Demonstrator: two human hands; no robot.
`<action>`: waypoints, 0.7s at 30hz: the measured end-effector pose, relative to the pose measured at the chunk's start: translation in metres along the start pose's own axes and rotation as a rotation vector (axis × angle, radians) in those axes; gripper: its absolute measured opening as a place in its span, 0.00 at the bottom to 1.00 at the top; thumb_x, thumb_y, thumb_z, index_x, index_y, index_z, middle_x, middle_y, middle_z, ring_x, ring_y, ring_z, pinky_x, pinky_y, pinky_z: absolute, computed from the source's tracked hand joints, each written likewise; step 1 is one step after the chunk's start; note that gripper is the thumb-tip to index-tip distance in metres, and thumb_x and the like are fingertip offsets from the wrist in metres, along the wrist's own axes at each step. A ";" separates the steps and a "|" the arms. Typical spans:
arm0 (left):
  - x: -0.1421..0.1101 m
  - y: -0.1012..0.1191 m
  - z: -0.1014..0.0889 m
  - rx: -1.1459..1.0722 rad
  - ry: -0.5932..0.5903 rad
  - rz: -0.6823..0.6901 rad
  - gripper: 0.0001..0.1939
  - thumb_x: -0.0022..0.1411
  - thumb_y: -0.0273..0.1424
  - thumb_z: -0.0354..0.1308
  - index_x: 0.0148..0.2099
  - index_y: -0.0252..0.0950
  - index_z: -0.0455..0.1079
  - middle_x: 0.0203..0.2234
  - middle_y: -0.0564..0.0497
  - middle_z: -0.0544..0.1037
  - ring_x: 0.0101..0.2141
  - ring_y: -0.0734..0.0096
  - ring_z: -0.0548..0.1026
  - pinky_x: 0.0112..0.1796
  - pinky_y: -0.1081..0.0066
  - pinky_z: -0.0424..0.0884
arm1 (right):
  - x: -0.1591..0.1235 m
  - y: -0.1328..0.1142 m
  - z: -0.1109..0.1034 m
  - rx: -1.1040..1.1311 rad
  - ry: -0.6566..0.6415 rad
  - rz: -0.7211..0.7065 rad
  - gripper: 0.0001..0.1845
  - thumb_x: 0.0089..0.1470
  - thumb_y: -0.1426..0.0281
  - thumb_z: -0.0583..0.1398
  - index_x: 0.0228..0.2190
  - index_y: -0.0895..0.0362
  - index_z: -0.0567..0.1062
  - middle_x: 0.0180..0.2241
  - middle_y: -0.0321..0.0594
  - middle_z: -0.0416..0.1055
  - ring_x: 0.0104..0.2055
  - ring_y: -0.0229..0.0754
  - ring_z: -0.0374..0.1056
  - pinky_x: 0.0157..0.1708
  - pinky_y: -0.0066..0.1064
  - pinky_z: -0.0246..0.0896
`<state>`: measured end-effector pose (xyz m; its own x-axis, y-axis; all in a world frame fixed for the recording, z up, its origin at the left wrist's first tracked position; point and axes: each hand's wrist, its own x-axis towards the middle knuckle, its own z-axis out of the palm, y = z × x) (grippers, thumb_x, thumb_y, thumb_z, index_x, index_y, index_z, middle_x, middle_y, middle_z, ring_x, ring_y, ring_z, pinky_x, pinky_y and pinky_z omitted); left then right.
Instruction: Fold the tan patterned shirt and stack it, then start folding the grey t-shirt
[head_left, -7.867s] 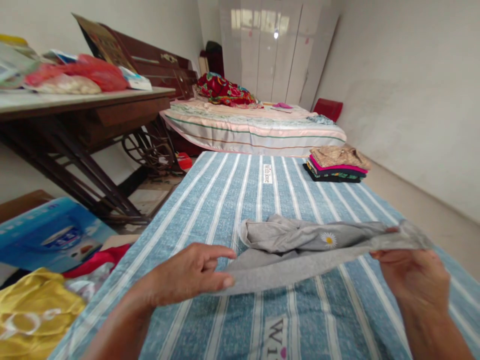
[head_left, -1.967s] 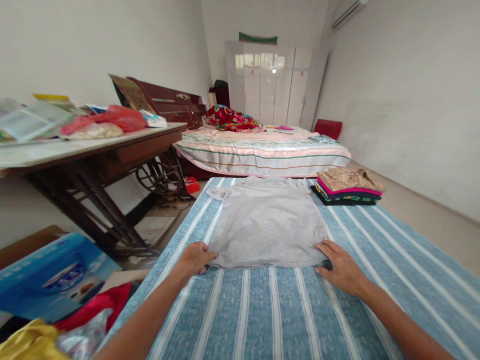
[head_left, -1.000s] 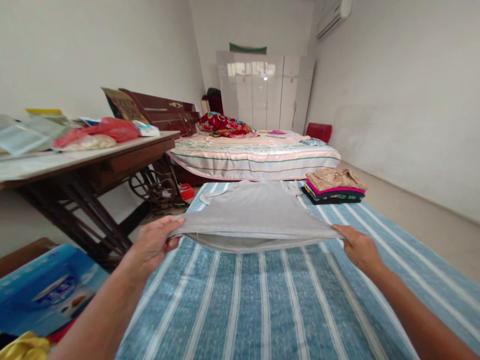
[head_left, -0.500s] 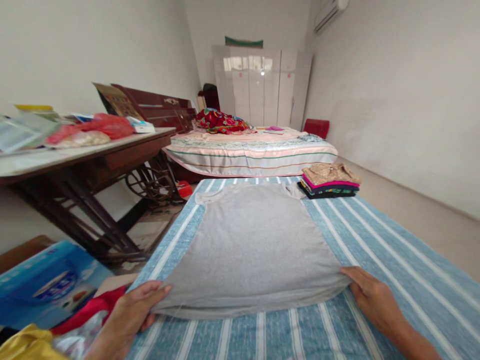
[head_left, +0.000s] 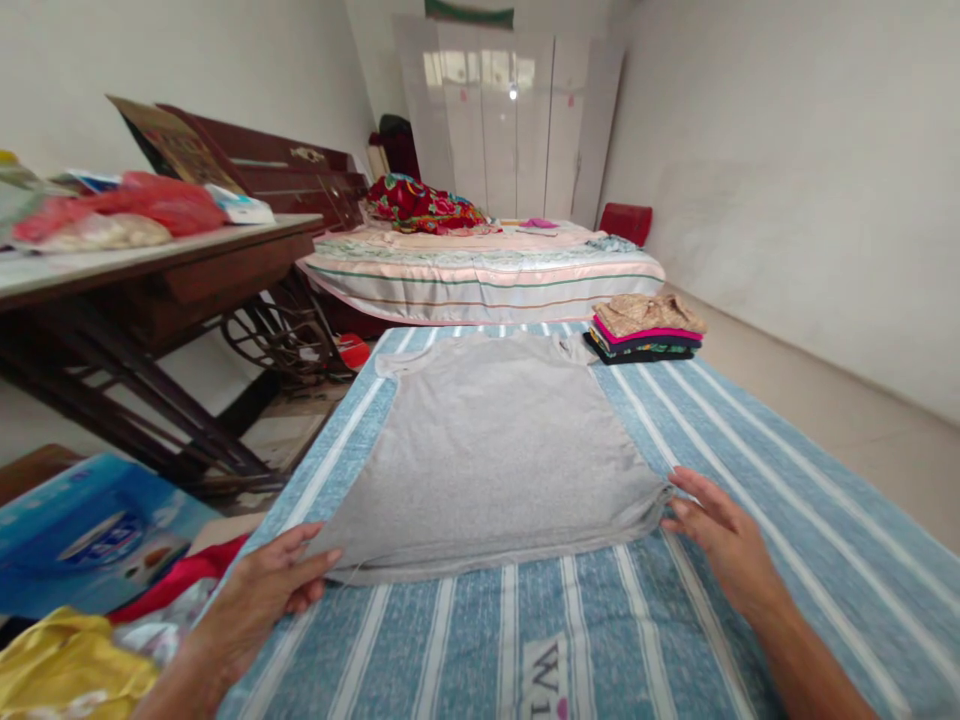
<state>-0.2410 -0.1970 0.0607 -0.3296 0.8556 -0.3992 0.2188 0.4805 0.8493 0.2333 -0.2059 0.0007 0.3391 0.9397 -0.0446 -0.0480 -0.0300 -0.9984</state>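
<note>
A grey T-shirt lies flat on a blue striped sheet, with its hem towards me and its neck at the far end. My left hand rests at the hem's left corner, its fingers apart and its thumb touching the edge. My right hand lies at the hem's right corner with its fingers spread, the fingertips just touching the cloth. Neither hand grips the shirt.
A stack of folded clothes sits on the sheet's far right corner. To the left stand a dark wooden table, a blue box, and yellow and red cloth. A bed and a white wardrobe lie beyond.
A second ago both hands held the hem up off the sheet. They pulled it towards me, laid it flat and let go; the fingers now lie apart at the corners.
</note>
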 end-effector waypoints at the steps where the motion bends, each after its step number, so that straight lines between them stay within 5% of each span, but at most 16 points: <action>1: -0.001 0.001 0.001 -0.005 0.011 0.005 0.29 0.30 0.44 0.69 0.38 0.48 0.66 0.11 0.62 0.67 0.16 0.75 0.63 0.18 0.78 0.57 | -0.001 0.000 0.001 -0.008 0.012 0.009 0.32 0.40 0.62 0.67 0.49 0.53 0.70 0.46 0.43 0.72 0.41 0.47 0.71 0.37 0.36 0.69; 11: 0.000 0.002 0.011 0.036 0.053 0.062 0.32 0.33 0.46 0.66 0.42 0.37 0.65 0.07 0.63 0.62 0.13 0.78 0.56 0.17 0.79 0.50 | 0.009 0.017 0.006 -0.300 0.150 -0.004 0.24 0.37 0.63 0.62 0.40 0.60 0.73 0.21 0.33 0.71 0.18 0.37 0.62 0.20 0.31 0.61; 17: -0.004 0.004 0.007 0.033 0.024 0.074 0.30 0.37 0.45 0.64 0.41 0.33 0.64 0.06 0.65 0.58 0.13 0.81 0.53 0.17 0.80 0.48 | 0.015 0.019 -0.008 -0.563 0.230 -0.191 0.18 0.38 0.62 0.57 0.32 0.58 0.76 0.20 0.36 0.70 0.22 0.41 0.63 0.24 0.33 0.59; 21: -0.015 0.013 -0.003 -0.034 0.035 0.078 0.27 0.36 0.42 0.65 0.37 0.34 0.64 0.10 0.64 0.60 0.14 0.83 0.53 0.17 0.80 0.48 | 0.007 0.000 -0.018 -0.621 0.238 -0.169 0.19 0.39 0.64 0.57 0.34 0.58 0.76 0.18 0.34 0.68 0.19 0.39 0.61 0.22 0.31 0.57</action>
<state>-0.2364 -0.2045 0.0785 -0.3449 0.8825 -0.3199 0.2137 0.4056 0.8887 0.2524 -0.2059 0.0000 0.4949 0.8505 0.1783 0.5474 -0.1457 -0.8241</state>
